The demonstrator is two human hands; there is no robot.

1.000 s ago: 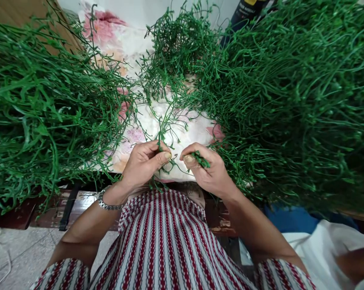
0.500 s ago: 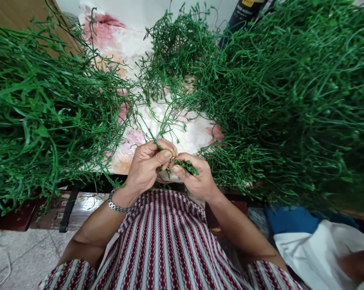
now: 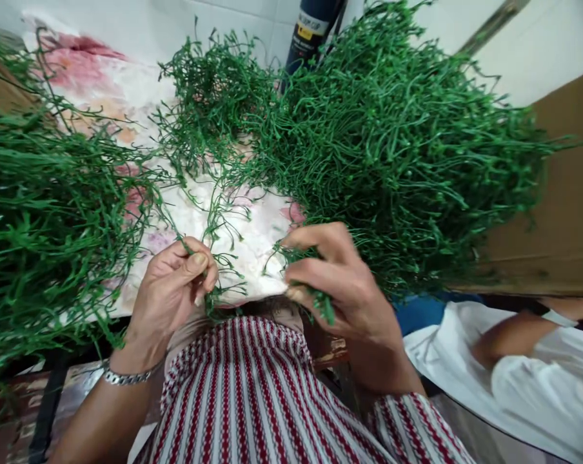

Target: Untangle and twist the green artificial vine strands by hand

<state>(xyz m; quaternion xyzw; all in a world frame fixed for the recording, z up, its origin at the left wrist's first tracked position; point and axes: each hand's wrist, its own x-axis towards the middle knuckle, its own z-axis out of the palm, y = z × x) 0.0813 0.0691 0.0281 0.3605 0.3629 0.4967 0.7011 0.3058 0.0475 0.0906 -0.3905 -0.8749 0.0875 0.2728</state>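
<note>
Above the edge of the flower-patterned cover [image 3: 257, 248], my left hand [image 3: 168, 293] pinches a thin green stem between thumb and forefinger; more branching green stems [image 3: 217, 222] trail beside it. My right hand [image 3: 347, 287] is apart from the left, with its forefinger reaching out. Its lower fingers and thumb are closed around a small bunch of short green sprigs [image 3: 324, 303], and its outline is slightly blurred. A large heap of thin green stems [image 3: 393, 148] lies just beyond the right hand. To the left of my left hand lies another heap of longer green stems [image 3: 44, 206].
A smaller green clump [image 3: 214, 90] lies at the back, beside a dark blue cylindrical container [image 3: 308, 35]. Cardboard [image 3: 553, 193] stands at the right. A co-worker's arm [image 3: 509, 338] and white clothing [image 3: 553, 399] show at lower right.
My hands were together and have drawn apart, the right one moving right with the sprigs. The view has swung to the right, showing more of the right heap and the co-worker.
</note>
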